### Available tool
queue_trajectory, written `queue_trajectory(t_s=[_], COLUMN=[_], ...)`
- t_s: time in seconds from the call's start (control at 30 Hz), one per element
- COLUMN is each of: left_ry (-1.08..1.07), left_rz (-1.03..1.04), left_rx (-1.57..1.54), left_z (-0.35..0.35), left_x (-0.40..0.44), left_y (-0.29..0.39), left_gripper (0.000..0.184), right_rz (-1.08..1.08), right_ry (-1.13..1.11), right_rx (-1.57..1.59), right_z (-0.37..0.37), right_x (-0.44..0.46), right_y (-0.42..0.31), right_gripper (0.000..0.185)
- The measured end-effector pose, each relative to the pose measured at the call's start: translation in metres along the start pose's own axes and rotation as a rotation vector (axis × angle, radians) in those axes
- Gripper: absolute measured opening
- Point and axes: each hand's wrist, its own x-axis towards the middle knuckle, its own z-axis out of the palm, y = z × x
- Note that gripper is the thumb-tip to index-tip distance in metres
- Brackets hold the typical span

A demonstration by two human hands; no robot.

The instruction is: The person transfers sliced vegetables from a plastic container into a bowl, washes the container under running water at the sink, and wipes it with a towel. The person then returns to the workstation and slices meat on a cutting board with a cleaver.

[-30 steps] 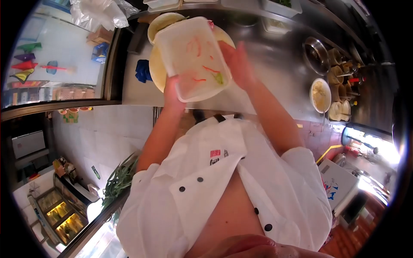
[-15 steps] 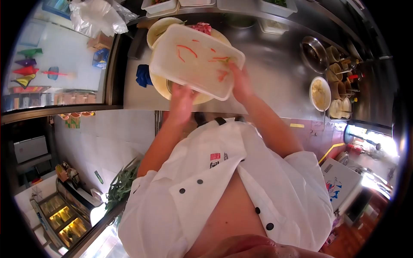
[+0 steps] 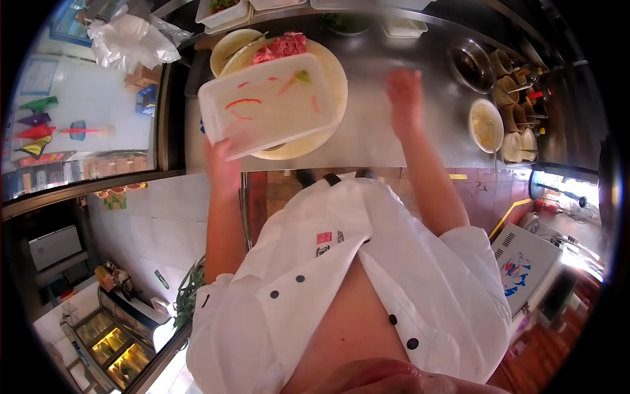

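Note:
My left hand [image 3: 224, 164] grips the lower left corner of a white plastic container [image 3: 262, 125], which is tilted over a round cutting board [image 3: 333, 85]. Strips of red and a bit of green cling to the container's inside. My right hand [image 3: 405, 98] is off the container, above the steel counter [image 3: 367, 125], with its fingers apart and slightly blurred. Behind the container a pile of red meat [image 3: 281, 47] lies on the board. A pale bowl [image 3: 226, 49] with a utensil in it stands at the board's upper left.
At the right are a steel bowl [image 3: 471, 64], a white bowl of pale food [image 3: 485, 126] and several seasoning containers [image 3: 516, 117]. White tubs [image 3: 226, 18] line the counter's back edge. A plastic bag [image 3: 128, 41] hangs at the upper left, near the window frame [image 3: 167, 131].
The container has swung to the left with my left hand and uncovered more of the meat. My right hand has let go of it and moved right. The view has shifted slightly.

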Motion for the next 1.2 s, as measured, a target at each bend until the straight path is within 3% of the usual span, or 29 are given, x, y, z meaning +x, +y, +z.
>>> queue_trajectory(t_s=[0.07, 0.13, 0.2, 0.23, 0.27, 0.37, 0.4, 0.47, 0.53, 0.6, 0.67, 0.7, 0.77, 0.8, 0.9, 0.97, 1.03, 1.1, 1.2], left_ry=[-0.01, -0.018, 0.025, 0.001, 0.0, 0.007, 0.075, 0.147, 0.109, 0.117, 0.165, 0.203, 0.192, 0.172, 0.096, 0.057, 0.002, 0.017, 0.13], left_rz=[0.042, 0.073, -0.162, -0.189, -0.189, -0.213, -0.197, -0.193, -0.306, -0.256, -0.213, -0.156, -0.109, -0.062, -0.03, 0.058, 0.17, -0.08, -0.018], left_rx=[0.033, 0.059, -0.022, -0.097, -0.096, -0.056, -0.002, 0.052, 0.001, -0.028, -0.037, 0.032, 0.064, 0.094, 0.322, 0.477, 0.622, 0.233, 0.294], left_z=[-0.004, 0.008, 0.026, 0.023, 0.011, -0.009, 0.002, 0.007, 0.017, 0.004, -0.024, -0.012, -0.005, -0.003, 0.019, 0.006, -0.002, -0.022, -0.038], left_x=[0.007, 0.007, 0.005, 0.005, 0.009, 0.014, 0.012, 0.008, 0.012, 0.011, 0.01, 0.008, 0.01, 0.01, -0.007, -0.018, -0.013, -0.016, -0.015], left_y=[-0.028, -0.048, -0.058, -0.045, -0.041, -0.039, -0.046, -0.056, -0.06, -0.048, -0.043, -0.038, -0.052, -0.057, -0.013, -0.018, -0.014, 0.002, 0.02], left_gripper=[0.061, 0.059, 0.056, 0.053, 0.053, 0.04, 0.04, 0.04, 0.045, 0.044, 0.048, 0.053, 0.055, 0.057, 0.063, 0.065, 0.068, 0.072, 0.068], right_rz=[-0.133, -0.055, 0.328, 0.277, 0.276, -0.03, -0.029, 0.238, 0.289, 0.121, 0.1, 0.017, 0.244, 0.247, 0.417, 0.329, 0.24, 0.176, 0.024], right_ry=[0.184, 0.151, -0.415, -0.457, -0.457, -0.114, -0.115, -0.03, -0.162, -0.288, -0.256, -0.259, -0.384, -0.283, -0.427, -0.278, -0.3, -0.312, -0.49], right_rx=[0.105, 0.128, 0.147, 0.019, 0.02, -0.022, -0.022, -0.173, -0.086, -0.096, -0.076, -0.22, -0.028, -0.282, -0.032, -0.16, -0.2, -0.243, -0.379], right_z=[-0.007, 0.025, 0.045, 0.034, 0.02, -0.008, 0.001, 0.034, 0.045, 0.021, 0.009, 0.017, 0.054, 0.085, 0.076, 0.076, 0.088, 0.099, 0.134], right_x=[0.005, -0.011, -0.026, -0.015, -0.004, 0.013, 0.008, -0.019, -0.032, -0.012, 0.003, 0.005, -0.013, -0.04, -0.006, -0.003, 0.002, -0.004, -0.007], right_y=[-0.003, 0.01, -0.002, -0.003, -0.003, -0.002, 0.008, 0.039, 0.025, 0.021, 0.033, 0.043, 0.077, 0.028, 0.042, 0.059, 0.063, 0.069, 0.068], right_gripper=[0.095, 0.095, 0.095, 0.097, 0.097, 0.092, 0.092, 0.084, 0.078, 0.071, 0.068, 0.07, 0.077, 0.077, 0.075, 0.069, 0.069, 0.069, 0.062])
